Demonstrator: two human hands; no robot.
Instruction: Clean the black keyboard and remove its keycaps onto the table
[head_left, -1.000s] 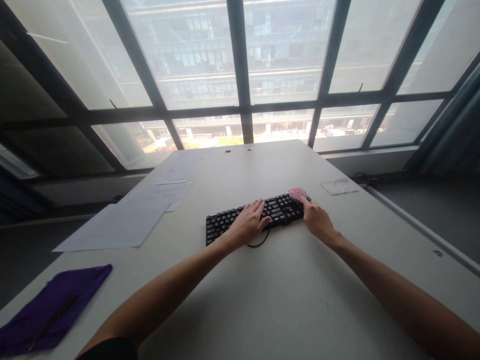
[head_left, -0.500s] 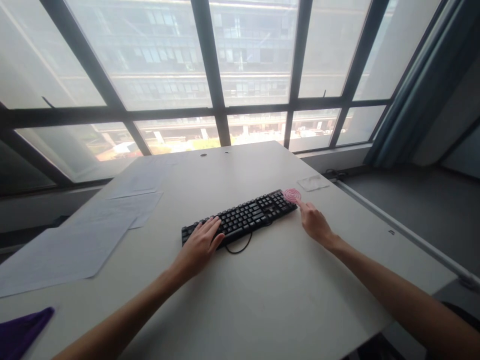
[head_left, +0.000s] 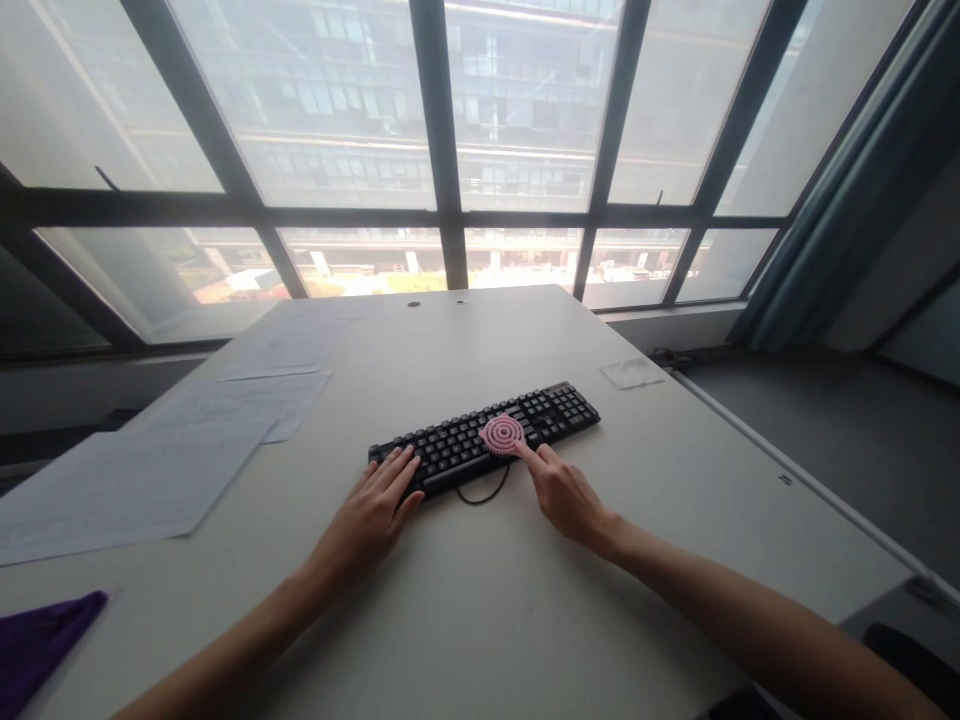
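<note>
A black keyboard lies at an angle in the middle of a white table. My left hand rests flat with fingers spread, its fingertips on the keyboard's left end. My right hand is closed on the handle of a round pink brush with spiral bristles. The brush head lies on the keys near the keyboard's middle. A loop of black cable shows just below the keyboard's front edge.
Sheets of white paper cover the table's left side. A purple cloth lies at the lower left corner. A small clear packet sits at the far right. Large windows stand behind the table.
My right hand has drawn the pink brush from the keyboard's right end leftwards to its middle. My left hand has stayed at the keyboard's left end, where it moved a second ago.
</note>
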